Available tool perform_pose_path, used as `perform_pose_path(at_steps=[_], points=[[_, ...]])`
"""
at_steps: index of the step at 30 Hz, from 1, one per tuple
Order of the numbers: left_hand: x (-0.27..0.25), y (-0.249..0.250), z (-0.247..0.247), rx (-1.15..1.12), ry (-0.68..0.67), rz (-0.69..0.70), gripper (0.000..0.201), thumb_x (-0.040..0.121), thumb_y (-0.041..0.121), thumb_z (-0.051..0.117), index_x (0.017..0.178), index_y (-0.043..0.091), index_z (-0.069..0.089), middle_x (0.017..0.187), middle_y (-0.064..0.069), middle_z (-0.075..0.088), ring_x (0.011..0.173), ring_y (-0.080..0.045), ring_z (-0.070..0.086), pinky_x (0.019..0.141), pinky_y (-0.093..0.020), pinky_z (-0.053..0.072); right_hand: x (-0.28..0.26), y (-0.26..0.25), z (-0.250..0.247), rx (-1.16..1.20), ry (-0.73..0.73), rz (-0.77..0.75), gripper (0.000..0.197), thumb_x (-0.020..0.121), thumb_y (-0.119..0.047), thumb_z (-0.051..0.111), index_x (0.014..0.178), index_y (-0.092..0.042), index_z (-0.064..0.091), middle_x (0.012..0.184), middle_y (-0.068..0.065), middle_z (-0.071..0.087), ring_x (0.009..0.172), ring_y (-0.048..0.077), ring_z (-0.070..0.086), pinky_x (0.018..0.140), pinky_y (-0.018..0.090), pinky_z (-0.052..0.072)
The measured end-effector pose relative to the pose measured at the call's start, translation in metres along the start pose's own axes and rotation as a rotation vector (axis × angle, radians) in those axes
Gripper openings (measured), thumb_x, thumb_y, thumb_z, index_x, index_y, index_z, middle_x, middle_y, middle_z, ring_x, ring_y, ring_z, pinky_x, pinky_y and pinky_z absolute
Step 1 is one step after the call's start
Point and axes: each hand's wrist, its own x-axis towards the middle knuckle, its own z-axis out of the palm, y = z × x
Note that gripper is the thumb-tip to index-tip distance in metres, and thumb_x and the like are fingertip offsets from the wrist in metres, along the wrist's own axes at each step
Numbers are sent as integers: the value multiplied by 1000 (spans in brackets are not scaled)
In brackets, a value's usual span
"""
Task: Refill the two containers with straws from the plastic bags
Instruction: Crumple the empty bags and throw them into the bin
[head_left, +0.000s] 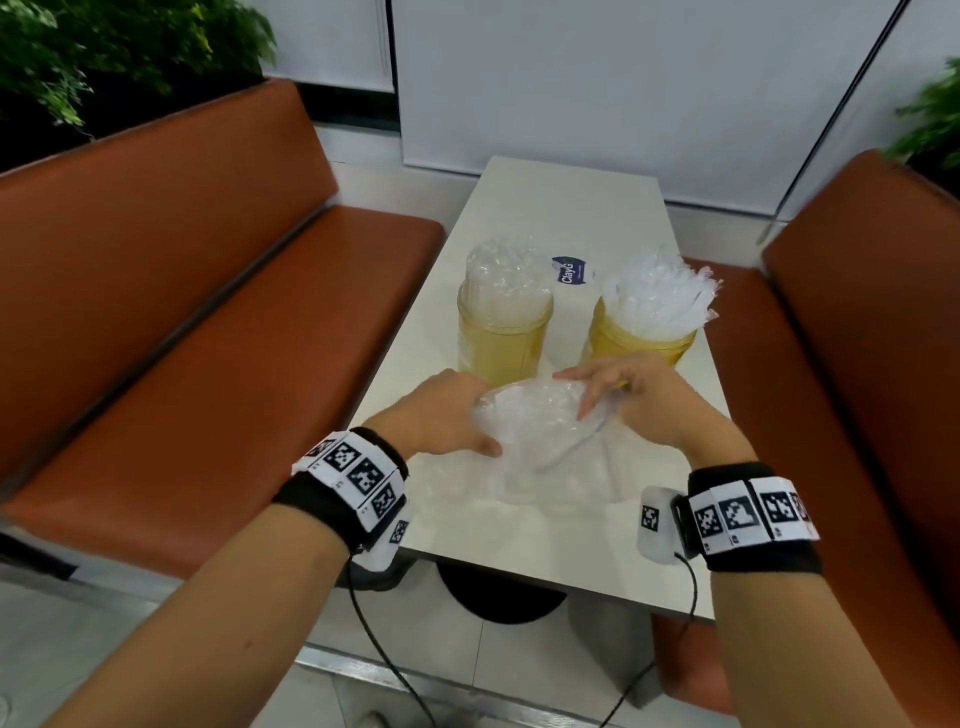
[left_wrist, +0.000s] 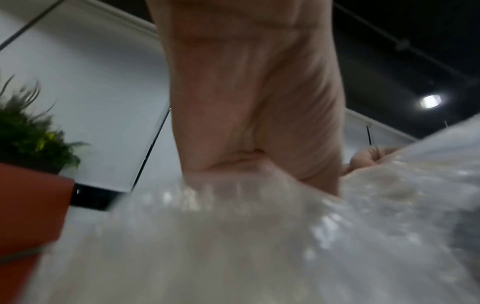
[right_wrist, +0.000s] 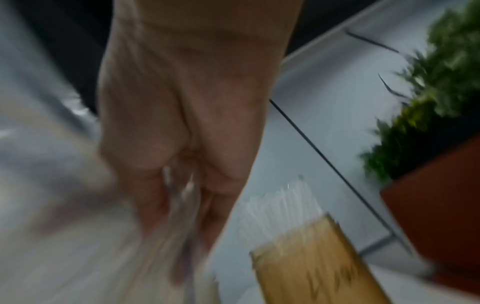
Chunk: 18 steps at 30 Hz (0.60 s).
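A café or fast-food dining booth: two orange padded benches (head_left: 218, 291) face each other across a narrow pale table (head_left: 561, 208) on a single pedestal, potted greenery (head_left: 78, 57) rising behind the seat backs, white blinds (head_left: 623, 88) drawn beyond, and jars of wrapped straws (head_left: 657, 299) on the tabletop.

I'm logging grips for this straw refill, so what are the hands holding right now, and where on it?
Both hold the clear plastic bag: the left hand grips its left end, the right hand pinches its right end.
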Motion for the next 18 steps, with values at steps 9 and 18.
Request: perform_pose_path(at_steps=[9, 18], points=[[9, 19, 8, 559, 280, 69, 23, 90, 27, 70, 112, 21, 71, 105, -4, 70, 95, -29, 68, 70, -32, 40, 28, -64, 50, -828, -191, 123, 132, 46, -61, 93, 155, -38, 21, 155, -2, 39, 146, 24, 30, 123, 53, 16], [-28, -14, -10, 559, 167, 59, 31, 92, 46, 64, 118, 30, 60, 110, 5, 70, 104, -24, 64, 81, -35, 41, 21, -2, 44, -852, -190, 292, 33, 86, -33, 77, 117, -22, 71, 108, 5, 70, 96, 24, 66, 73, 29, 44]])
